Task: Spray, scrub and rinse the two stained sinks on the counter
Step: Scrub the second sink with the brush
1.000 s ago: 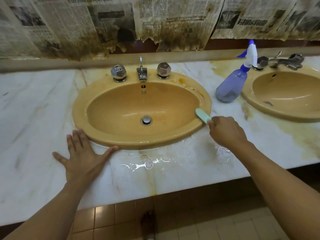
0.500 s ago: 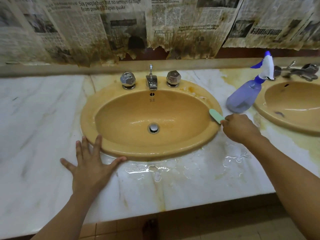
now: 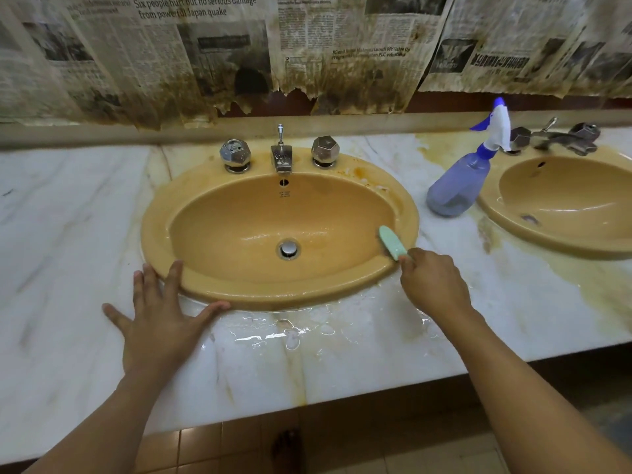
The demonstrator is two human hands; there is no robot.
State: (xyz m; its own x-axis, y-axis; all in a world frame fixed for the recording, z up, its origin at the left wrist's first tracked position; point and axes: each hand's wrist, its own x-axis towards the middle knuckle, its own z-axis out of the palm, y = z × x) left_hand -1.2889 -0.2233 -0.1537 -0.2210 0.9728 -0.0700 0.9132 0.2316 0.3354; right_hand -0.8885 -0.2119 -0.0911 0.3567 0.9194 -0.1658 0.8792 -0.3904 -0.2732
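An orange oval sink [image 3: 164, 213] sits in the white marble counter [image 3: 68, 234], with brown stains near its back right rim. My right hand [image 3: 434, 282] grips a pale green scrub brush [image 3: 392, 241] whose head lies against the bowl's right inner wall. Spread flat, my left hand [image 3: 160, 319] presses on the counter, its fingertips touching the sink's front left rim. A second orange sink [image 3: 561, 234] lies at the right edge, partly cut off. Between the two sinks stands a blue spray bottle [image 3: 460, 186] with a white trigger head.
Chrome tap [image 3: 282, 159] and two faceted knobs stand behind the near sink; another tap set [image 3: 561, 140] is behind the far one. Water pools on the counter [image 3: 290, 331] at the front. Yellow stains spread around the right sink. Stained newspaper [image 3: 205, 56] covers the wall.
The brush head has moved a little down and forward along the bowl's right wall. My left hand stays flat at the sink's front left rim. The view has shifted slightly.
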